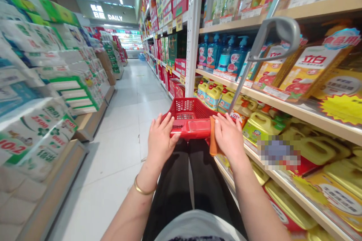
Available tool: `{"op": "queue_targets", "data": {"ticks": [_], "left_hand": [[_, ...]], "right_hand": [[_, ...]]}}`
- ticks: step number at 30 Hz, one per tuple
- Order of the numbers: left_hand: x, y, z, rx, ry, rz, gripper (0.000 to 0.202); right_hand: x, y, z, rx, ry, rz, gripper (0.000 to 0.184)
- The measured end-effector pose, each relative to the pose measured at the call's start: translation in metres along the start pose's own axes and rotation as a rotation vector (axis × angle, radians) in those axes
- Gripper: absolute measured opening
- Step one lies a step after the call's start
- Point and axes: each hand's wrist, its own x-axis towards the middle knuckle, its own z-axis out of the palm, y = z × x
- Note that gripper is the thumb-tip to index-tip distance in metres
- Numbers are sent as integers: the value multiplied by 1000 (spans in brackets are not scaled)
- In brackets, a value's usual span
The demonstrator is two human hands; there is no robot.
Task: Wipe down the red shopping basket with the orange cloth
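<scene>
1. Along the aisle (121, 139), tissue packs (42, 131) stand stacked.
2. Left hand (161, 137): open, fingers loosely spread, resting on the red basket (198, 128).
3. Between the 2 hands sits the basket.
4. Right hand (230, 137): open, laid on the basket beside an orange strap (213, 146).
5. Grey handle (261, 35) slants upward, ungripped.
6. Steadying the basket seems in hand; shifting it would call for a firmer hold.
</scene>
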Motion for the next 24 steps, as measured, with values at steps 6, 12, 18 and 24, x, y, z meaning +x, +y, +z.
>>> {"op": "queue_targets", "data": {"ticks": [6, 12, 18, 24], "left_hand": [[-1, 0, -1, 21, 0, -4, 89], [-2, -2, -4, 39, -18, 15, 87], [-2, -1, -1, 13, 0, 19, 93], [-2, 0, 0, 12, 29, 11, 96]], "right_hand": [[-4, -47, 21, -21, 33, -142, 46], [-15, -76, 25, 73, -42, -388, 43], [-10, -8, 7, 43, 56, -138, 41], [-9, 9, 12, 27, 118, -117, 41]]}}
